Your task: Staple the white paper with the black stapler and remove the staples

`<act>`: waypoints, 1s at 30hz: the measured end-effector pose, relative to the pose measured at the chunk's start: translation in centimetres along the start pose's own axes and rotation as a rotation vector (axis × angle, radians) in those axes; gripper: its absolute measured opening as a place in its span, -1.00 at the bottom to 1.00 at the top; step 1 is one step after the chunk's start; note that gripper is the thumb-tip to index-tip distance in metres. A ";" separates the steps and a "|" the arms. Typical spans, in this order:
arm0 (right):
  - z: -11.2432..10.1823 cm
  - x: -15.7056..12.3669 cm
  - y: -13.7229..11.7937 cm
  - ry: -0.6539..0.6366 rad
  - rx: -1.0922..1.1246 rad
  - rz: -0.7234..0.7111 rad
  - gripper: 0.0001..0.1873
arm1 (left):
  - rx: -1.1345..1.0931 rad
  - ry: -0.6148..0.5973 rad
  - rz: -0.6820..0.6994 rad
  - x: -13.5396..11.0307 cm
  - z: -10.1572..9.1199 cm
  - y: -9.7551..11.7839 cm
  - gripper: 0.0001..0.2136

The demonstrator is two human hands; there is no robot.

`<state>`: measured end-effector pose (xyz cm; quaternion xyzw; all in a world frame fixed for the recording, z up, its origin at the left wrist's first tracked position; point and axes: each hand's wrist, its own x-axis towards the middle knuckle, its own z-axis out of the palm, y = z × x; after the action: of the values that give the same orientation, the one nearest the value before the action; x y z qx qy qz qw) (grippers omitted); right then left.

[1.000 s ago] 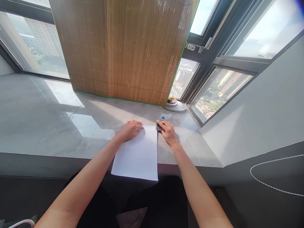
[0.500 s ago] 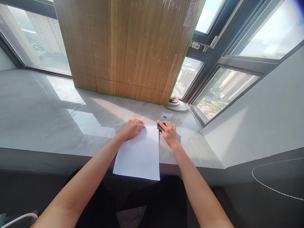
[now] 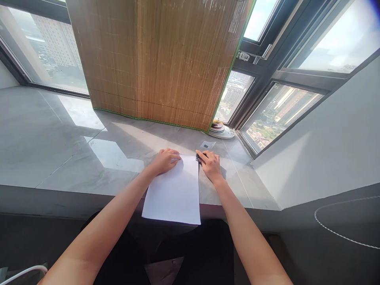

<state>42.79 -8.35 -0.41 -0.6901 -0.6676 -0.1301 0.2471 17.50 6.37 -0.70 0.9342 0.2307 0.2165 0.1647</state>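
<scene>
A white sheet of paper (image 3: 175, 190) lies on the grey stone sill (image 3: 113, 158), its near end hanging over the front edge. My left hand (image 3: 164, 160) rests on the sheet's far left corner, fingers curled and pressed down on it. My right hand (image 3: 210, 164) is closed around a small dark object (image 3: 198, 158) at the sheet's far right corner; most of the object is hidden under my fingers.
A small grey card (image 3: 207, 145) lies just beyond my right hand. A stack of small plates (image 3: 220, 129) stands by the window corner. A bamboo blind (image 3: 160, 59) hangs down to the sill behind. The wall (image 3: 320, 142) closes in on the right.
Almost nothing has moved since half a second ago. Over the full second the view shifted slightly, and both hands stayed at the paper's far corners.
</scene>
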 end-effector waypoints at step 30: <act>1.1 0.0 -0.3 0.166 -0.019 0.357 -0.29 | 0.074 -0.060 -0.002 0.1 -0.7 0.3 -0.68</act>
<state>42.37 -7.82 -1.33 -0.7869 -0.5106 -0.1467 0.3140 17.34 6.27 0.07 0.9455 0.2344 0.1798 0.1371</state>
